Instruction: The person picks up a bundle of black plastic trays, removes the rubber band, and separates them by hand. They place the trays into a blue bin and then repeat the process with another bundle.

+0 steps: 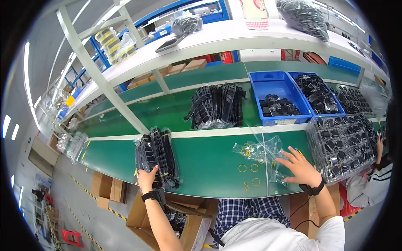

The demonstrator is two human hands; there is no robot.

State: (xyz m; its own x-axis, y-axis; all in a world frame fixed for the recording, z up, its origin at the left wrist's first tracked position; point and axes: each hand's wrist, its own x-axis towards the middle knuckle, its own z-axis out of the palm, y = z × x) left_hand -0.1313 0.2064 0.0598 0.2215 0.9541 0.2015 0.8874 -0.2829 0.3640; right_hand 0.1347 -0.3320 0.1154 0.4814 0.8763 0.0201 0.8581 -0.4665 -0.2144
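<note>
My left hand [146, 180] grips the near end of a bundle of black parts in clear plastic trays [146, 152], with its thumb on top. More such bundles [165, 154] lie against it on the right, with yellow rubber bands around them. Over the right part of the green table, my right hand [302, 169] has its fingers spread and holds nothing. Beside it lie crumpled clear plastic bags [272, 146]. Several loose yellow rubber bands [254, 167] are scattered on the table to its left.
Behind, a heap of black strips [217, 104] lies beside blue bins [274, 79] with small black parts. Stacked clear trays [343, 146] stand at the right, near another person's hand [380, 144]. A white shelf [226, 39] crosses above. Below the table sits an open cardboard box [140, 221].
</note>
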